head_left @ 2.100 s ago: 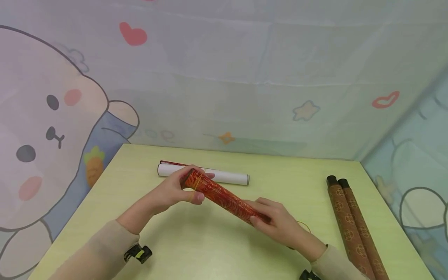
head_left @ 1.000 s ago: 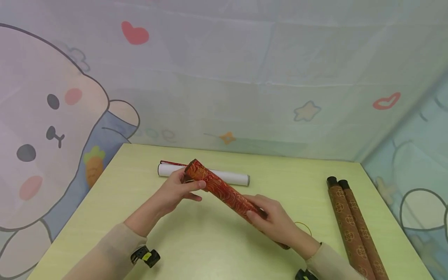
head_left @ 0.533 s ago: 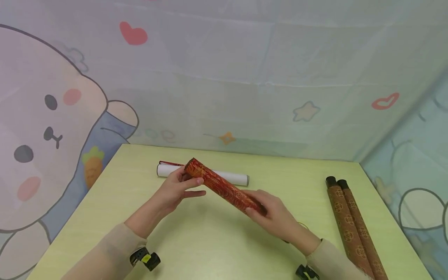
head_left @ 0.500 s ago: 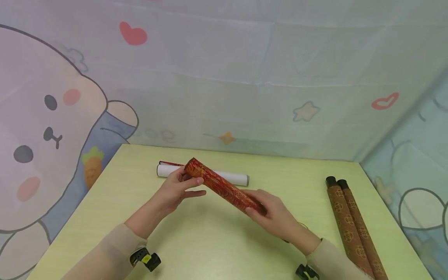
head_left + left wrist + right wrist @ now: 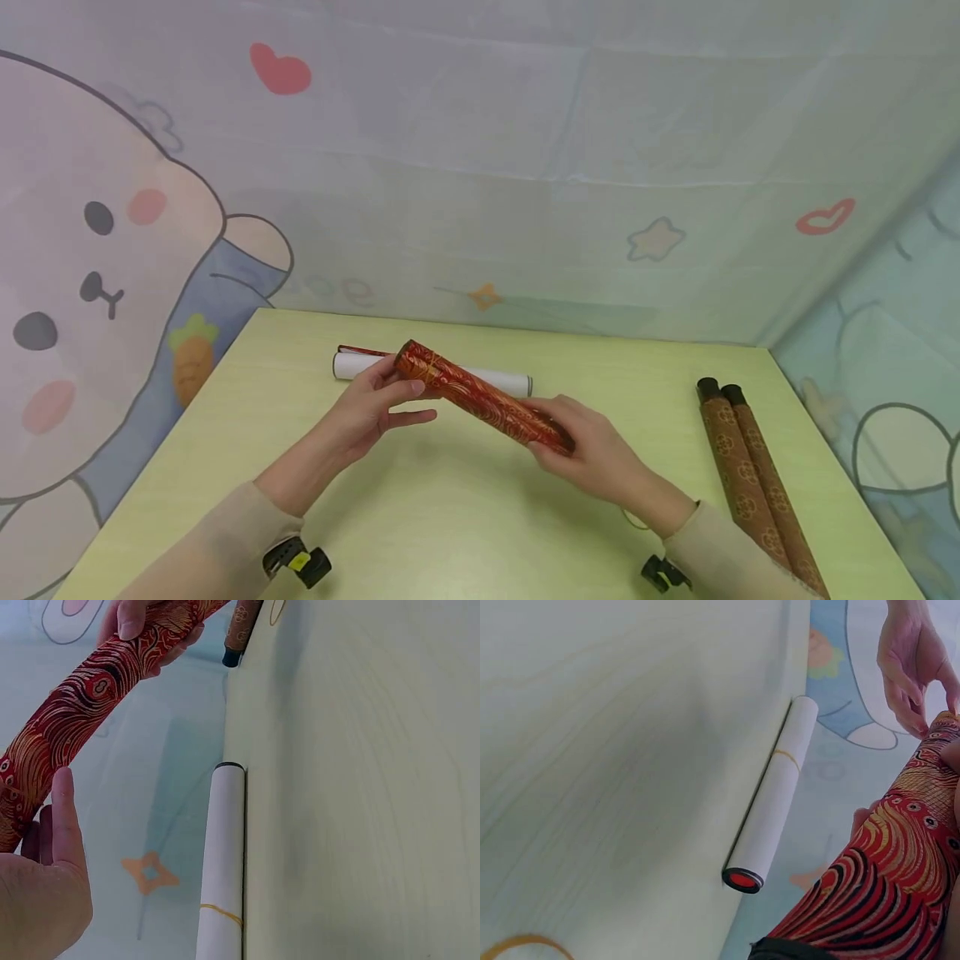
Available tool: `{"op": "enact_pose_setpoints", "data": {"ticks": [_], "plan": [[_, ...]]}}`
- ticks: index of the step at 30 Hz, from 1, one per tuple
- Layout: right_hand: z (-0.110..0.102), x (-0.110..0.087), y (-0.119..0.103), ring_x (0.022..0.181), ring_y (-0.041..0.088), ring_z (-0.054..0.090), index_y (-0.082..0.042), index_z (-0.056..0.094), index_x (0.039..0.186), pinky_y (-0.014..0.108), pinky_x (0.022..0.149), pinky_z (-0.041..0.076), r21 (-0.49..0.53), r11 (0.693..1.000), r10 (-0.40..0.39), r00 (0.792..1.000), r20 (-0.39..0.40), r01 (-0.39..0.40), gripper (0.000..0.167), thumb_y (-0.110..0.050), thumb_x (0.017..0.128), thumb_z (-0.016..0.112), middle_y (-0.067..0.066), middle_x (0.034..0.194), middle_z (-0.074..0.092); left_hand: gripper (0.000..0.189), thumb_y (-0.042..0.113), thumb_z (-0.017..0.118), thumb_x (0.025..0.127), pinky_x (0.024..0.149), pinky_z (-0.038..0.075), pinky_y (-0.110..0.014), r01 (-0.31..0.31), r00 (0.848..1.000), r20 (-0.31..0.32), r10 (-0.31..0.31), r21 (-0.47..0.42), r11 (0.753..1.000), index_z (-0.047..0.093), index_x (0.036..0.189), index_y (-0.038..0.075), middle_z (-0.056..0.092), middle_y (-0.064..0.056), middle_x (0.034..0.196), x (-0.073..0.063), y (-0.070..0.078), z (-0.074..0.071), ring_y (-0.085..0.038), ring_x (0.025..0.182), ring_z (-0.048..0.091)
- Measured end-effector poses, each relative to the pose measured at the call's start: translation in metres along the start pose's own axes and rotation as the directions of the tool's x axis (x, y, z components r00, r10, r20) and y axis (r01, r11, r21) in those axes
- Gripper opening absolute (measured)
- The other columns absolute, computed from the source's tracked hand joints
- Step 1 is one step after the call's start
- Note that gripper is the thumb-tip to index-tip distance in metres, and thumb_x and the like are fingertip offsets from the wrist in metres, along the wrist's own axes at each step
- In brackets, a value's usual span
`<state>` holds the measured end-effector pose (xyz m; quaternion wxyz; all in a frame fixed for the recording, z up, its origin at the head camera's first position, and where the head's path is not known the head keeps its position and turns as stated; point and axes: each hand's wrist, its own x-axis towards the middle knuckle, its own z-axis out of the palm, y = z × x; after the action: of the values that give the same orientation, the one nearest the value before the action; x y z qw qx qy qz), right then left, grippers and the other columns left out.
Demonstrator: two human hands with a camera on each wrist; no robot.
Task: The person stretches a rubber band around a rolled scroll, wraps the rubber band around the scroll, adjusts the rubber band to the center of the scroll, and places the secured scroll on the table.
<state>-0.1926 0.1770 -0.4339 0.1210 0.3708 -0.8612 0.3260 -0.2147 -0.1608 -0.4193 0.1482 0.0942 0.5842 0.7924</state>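
A rolled-up scroll [image 5: 487, 400] with red and gold wave-patterned fabric is held tilted above the table, its left end higher. A thin yellow rubber band [image 5: 431, 367] circles it near that end. My left hand [image 5: 360, 417] pinches the raised end, thumb in front and a finger behind, while another finger sticks out straight below. My right hand [image 5: 588, 446] grips the lower end, which is partly hidden in the palm. In the right wrist view the red scroll [image 5: 877, 877] fills the lower right, with the left hand [image 5: 915, 667] at its far end.
A white rolled scroll [image 5: 495, 381] with a rubber band lies behind the hands. Two brown patterned scrolls [image 5: 750, 492] with black end caps lie side by side on the right. Below the right wrist, a loose rubber band [image 5: 634, 520] lies on the pale yellow table [image 5: 450, 533].
My left hand has turned from fingers over the red scroll's end to thumb in front, and that end has risen. The right hand keeps its grip, shifting only slightly.
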Motion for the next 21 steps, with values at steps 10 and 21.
{"op": "enact_pose_setpoints", "data": {"ticks": [10,21], "plan": [[-0.008,0.002,0.006,0.075,0.004,0.053,-0.014,0.064,0.143,0.022,0.057,0.048,-0.076,0.997,-0.029,0.999,-0.021,0.027,0.053,-0.013,0.092,0.080,-0.002,0.104,0.068,0.043,0.005,0.067,0.105,0.095,0.061,-0.051,-0.054,0.992,-0.113,0.065,0.091,0.994,0.048,0.144,-0.002,0.063,-0.010,0.125,-0.005,0.001,-0.003,-0.022,0.112,0.073],[-0.011,0.007,0.019,0.070,0.003,0.049,-0.016,0.063,0.145,0.022,0.056,0.046,-0.166,0.985,-0.057,0.997,-0.056,0.047,0.057,-0.014,0.092,0.081,-0.001,0.102,0.066,0.037,0.012,0.087,0.092,0.080,0.065,-0.034,-0.278,0.893,-0.140,0.428,0.575,0.769,0.068,0.123,0.005,0.069,-0.010,0.120,-0.012,0.006,0.009,-0.021,0.106,0.074]]}}
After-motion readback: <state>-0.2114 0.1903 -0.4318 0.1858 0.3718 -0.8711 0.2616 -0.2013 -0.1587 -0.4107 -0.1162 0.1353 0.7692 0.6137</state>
